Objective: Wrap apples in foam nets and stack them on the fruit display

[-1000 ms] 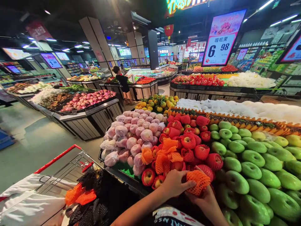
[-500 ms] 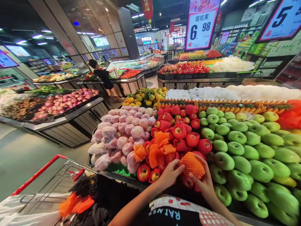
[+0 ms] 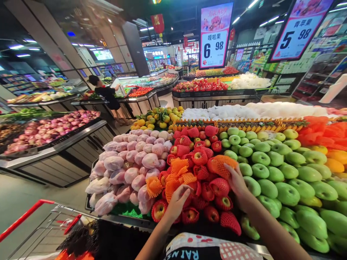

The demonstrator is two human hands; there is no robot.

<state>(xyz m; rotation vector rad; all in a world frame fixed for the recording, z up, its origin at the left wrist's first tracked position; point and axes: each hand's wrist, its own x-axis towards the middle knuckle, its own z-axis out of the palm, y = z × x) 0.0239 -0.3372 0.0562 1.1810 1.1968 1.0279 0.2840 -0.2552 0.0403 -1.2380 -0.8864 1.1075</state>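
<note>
Right hand (image 3: 238, 182), just right of the frame's centre, is gripping an apple wrapped in orange foam netting (image 3: 220, 164) by its lower right edge, the apple sitting above and left of the fingers atop the heap of red apples in red mesh sleeves (image 3: 202, 159). Left hand (image 3: 177, 202), lower centre, is resting with fingers loosely curled on loose orange net sleeves (image 3: 173, 177). Glossy green apples (image 3: 287, 180) are filling the right; pale pink wrapped fruit (image 3: 130, 162) is lying left; a red-handled wire trolley (image 3: 40, 224) is standing at lower left

One hanging price sign (image 3: 215, 36) reads 6.98, another price board (image 3: 298, 32) 5.98; shirt (image 3: 200, 251) shows "RAIN".
</note>
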